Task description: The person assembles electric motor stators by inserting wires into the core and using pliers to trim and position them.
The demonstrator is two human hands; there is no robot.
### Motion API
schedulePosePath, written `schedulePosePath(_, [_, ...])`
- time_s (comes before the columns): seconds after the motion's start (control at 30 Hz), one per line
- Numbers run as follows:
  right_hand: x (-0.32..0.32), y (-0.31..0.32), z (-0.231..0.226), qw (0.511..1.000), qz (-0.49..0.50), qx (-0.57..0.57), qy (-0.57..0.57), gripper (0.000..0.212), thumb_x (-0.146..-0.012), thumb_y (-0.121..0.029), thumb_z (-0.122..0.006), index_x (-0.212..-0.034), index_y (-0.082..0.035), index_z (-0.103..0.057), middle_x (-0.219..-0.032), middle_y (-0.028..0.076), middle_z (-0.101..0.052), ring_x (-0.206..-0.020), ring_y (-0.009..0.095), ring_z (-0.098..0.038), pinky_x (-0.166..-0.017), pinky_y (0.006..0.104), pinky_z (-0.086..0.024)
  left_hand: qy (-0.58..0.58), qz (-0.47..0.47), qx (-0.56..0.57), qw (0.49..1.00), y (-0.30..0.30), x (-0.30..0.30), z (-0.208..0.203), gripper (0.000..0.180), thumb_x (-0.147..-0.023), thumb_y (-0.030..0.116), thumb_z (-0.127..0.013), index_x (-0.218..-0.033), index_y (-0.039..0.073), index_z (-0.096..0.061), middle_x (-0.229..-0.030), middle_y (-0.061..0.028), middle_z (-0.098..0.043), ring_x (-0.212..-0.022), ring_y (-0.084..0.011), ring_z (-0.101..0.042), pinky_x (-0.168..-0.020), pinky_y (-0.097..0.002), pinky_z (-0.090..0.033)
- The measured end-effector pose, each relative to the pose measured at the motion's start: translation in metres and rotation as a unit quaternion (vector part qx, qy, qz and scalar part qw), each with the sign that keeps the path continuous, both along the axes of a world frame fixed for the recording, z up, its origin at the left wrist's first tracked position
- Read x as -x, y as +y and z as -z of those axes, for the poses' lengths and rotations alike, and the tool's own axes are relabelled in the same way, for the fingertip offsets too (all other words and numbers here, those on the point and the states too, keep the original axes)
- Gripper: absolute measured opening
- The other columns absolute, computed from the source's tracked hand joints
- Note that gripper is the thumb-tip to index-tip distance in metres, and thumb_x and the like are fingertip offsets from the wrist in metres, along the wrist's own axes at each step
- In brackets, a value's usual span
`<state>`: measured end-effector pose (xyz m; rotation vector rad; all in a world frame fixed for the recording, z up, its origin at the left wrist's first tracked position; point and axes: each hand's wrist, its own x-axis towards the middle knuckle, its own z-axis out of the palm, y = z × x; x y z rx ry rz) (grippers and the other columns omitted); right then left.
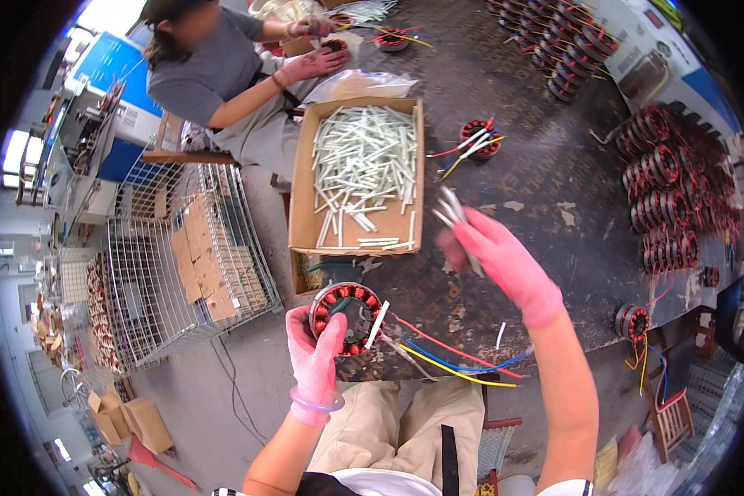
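Note:
My left hand [312, 355], in a pink glove, grips a motor stator [349, 292] with red windings near the table's front edge. Red, blue and yellow lead wires [455, 360] run from it to the right. One white sleeve tube [378, 323] stands at the stator's right rim. My right hand [504, 260], also gloved in pink, is raised over the table with several white sleeve tubes [451, 205] between its fingers; motion blurs the fingertips. Left of that hand stands a cardboard box [310, 219] holding a heap of white tubes [364, 157].
Another stator with white tubes [479, 139] lies beyond my right hand. Stacked stators [661, 190] line the table's right side, and one stator [632, 322] sits by its edge. Far left, a co-worker [215, 74] handles a stator. A wire cage [182, 256] stands on the floor.

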<state>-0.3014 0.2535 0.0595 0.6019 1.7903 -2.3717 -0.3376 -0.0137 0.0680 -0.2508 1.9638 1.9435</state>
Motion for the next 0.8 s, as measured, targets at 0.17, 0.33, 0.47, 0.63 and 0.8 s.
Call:
schedulePosePath(0.17, [0.080, -0.027, -0.001, 0.944, -0.054, -0.311, 0.095, 0.055, -0.092, -0.032, -0.058, -0.134, 0.001, -0.044, -0.126, 0.019, -0.056, -0.114, 0.026, -0.057, -0.100, 0.0315, -0.041, -0.027, -0.058, -0.007, 0.998, -0.033, 0.004, 0.000, 0.027, -0.086, 0.013, -0.066, -0.105, 0.005, -0.047, -0.089, 0.0019, -0.047, -0.077, -0.0046, -0.043, -0.070, -0.0192, -0.040])
schedulePosePath(0.33, [0.036, -0.081, -0.026, 0.863, -0.279, -0.376, 0.192, 0.050, -0.080, -0.018, -0.069, -0.125, -0.003, -0.054, -0.122, 0.017, -0.057, -0.113, 0.033, -0.055, -0.097, 0.0393, -0.045, 0.003, -0.063, -0.028, 0.998, -0.036, 0.007, 0.010, 0.035, -0.083, 0.011, -0.070, -0.107, 0.004, -0.045, -0.092, 0.0001, -0.048, -0.079, -0.0056, -0.046, -0.072, -0.0210, -0.042])
schedulePosePath(0.47, [0.007, -0.111, -0.016, 0.780, -0.238, -0.549, 0.183, 0.024, -0.077, -0.026, -0.068, -0.096, -0.014, -0.061, -0.086, 0.002, -0.055, -0.084, 0.020, -0.057, -0.072, 0.0345, -0.043, -0.012, -0.066, -0.048, 0.997, -0.033, 0.008, 0.018, 0.049, -0.077, 0.006, -0.077, -0.109, 0.002, -0.041, -0.100, -0.0056, -0.051, -0.087, -0.0094, -0.052, -0.079, -0.0244, -0.047])
schedulePosePath(0.63, [-0.017, -0.114, -0.029, 0.752, -0.196, -0.616, 0.132, 0.016, -0.073, -0.021, -0.069, -0.079, -0.013, -0.056, -0.079, 0.002, -0.052, -0.077, 0.020, -0.054, -0.069, 0.0357, -0.042, 0.013, -0.072, -0.013, 0.997, -0.019, 0.004, 0.023, 0.039, -0.082, 0.011, -0.073, -0.108, 0.003, -0.045, -0.098, -0.0045, -0.054, -0.083, -0.0080, -0.052, -0.075, -0.0231, -0.046])
schedulePosePath(0.8, [-0.070, -0.078, -0.047, 0.849, -0.087, -0.521, 0.017, 0.014, -0.073, -0.011, -0.073, -0.081, -0.010, -0.062, -0.078, 0.005, -0.058, -0.068, 0.025, -0.057, -0.064, 0.0348, -0.044, 0.024, -0.103, -0.017, 0.994, -0.025, 0.014, 0.042, 0.039, -0.085, 0.014, -0.071, -0.109, 0.002, -0.043, -0.101, -0.0063, -0.055, -0.084, -0.0108, -0.057, -0.073, -0.0243, -0.050])
